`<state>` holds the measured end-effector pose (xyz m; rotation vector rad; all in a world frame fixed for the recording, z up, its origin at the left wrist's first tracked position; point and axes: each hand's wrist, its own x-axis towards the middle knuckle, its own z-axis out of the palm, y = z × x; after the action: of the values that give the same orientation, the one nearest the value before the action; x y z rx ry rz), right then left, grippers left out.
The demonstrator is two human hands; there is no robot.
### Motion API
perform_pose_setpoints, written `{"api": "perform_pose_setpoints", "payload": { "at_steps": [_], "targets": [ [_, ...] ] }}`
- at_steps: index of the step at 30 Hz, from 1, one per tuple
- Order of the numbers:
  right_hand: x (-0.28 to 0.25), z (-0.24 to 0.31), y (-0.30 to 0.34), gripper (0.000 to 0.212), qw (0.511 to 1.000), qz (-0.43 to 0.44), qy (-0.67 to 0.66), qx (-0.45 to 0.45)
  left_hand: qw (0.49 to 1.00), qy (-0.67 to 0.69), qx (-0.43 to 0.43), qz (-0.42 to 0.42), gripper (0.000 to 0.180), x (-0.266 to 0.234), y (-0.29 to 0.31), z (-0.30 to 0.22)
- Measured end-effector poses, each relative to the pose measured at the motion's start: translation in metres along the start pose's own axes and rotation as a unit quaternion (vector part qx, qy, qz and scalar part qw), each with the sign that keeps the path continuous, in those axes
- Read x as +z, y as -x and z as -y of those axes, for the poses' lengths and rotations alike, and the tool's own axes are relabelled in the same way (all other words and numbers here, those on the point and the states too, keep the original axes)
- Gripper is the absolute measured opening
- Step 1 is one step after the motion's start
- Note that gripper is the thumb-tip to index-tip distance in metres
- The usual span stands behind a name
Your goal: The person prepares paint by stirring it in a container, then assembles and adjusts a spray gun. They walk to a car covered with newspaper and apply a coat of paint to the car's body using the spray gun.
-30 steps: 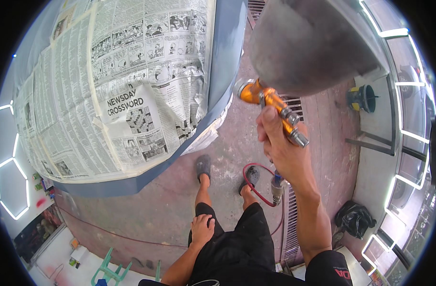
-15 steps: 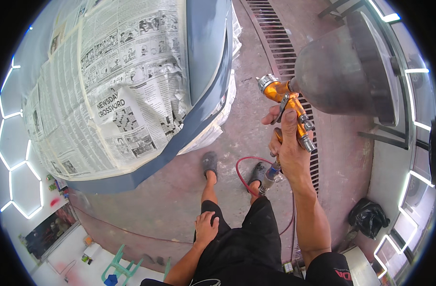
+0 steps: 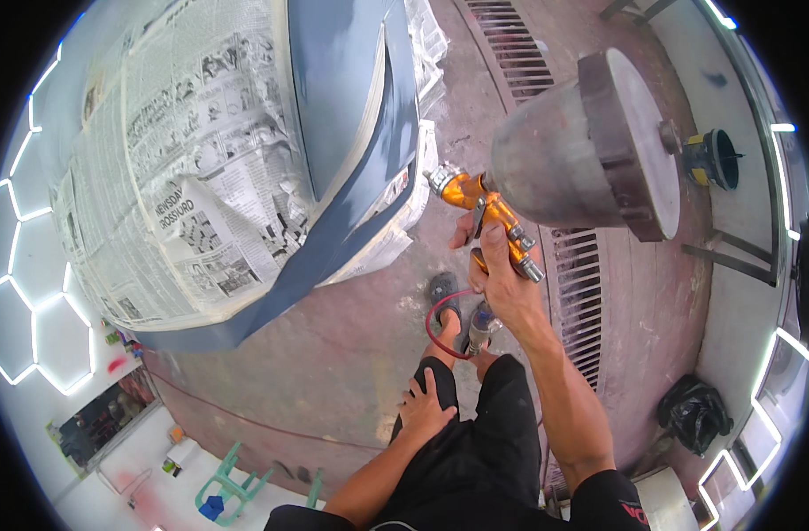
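Note:
My right hand (image 3: 507, 288) grips an orange spray gun (image 3: 462, 190) by its handle, fingers wrapped at the trigger. A large grey paint cup (image 3: 541, 159) is fixed to the gun and tilts to the right. The gun's silver nozzle points left at a grey-blue car body panel (image 3: 329, 97), apart from it. Newspaper (image 3: 201, 150) and tape mask the area beside that panel. Below the gun hang a clear-bodied air fitting (image 3: 481, 329) and a red hose (image 3: 433, 327). My left hand (image 3: 426, 409) lies on my thigh with its fingers spread, holding nothing.
A metal floor grate (image 3: 577, 301) runs along the right. Beyond it are a dark bucket (image 3: 714, 159), a dark metal frame (image 3: 732, 252) and a black plastic bag (image 3: 694, 411). A green stool (image 3: 232, 487) stands at the lower left. The red hose trails across the floor.
The spray gun in my right hand has moved left, nearer the panel. My feet are closer together. My left hand stays on my thigh, its fingers now wider apart.

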<state>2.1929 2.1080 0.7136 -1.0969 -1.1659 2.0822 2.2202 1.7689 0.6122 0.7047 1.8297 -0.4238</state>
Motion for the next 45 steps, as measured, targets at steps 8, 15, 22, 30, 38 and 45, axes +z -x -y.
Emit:
{"api": "perform_pose_setpoints", "payload": {
  "at_steps": [8,15,22,30,38,45],
  "targets": [
    [-0.013,-0.037,-0.036,0.058,0.997,0.064,0.03,-0.035,0.999,0.03,-0.022,-0.005,0.121,-0.014,-0.03,-0.025],
    [-0.026,-0.069,-0.04,0.062,0.989,0.117,0.092,-0.027,0.986,0.131,-0.091,-0.041,0.114,0.003,-0.051,-0.07],
    [-0.046,-0.116,-0.066,0.072,0.975,0.199,0.087,-0.056,0.939,0.266,-0.2,-0.089,0.103,0.08,-0.034,-0.141],
    [-0.017,-0.15,-0.072,0.072,0.964,0.26,-0.007,-0.051,0.902,0.343,-0.243,-0.096,0.097,0.122,-0.045,-0.139],
    [0.014,-0.181,-0.072,0.067,0.963,0.24,-0.088,-0.09,0.893,0.362,-0.224,-0.147,0.097,0.135,-0.043,-0.123],
    [0.011,-0.18,-0.069,0.071,0.953,0.29,-0.064,-0.059,0.894,0.352,-0.221,-0.168,0.096,0.133,-0.048,-0.117]
  ]
}}
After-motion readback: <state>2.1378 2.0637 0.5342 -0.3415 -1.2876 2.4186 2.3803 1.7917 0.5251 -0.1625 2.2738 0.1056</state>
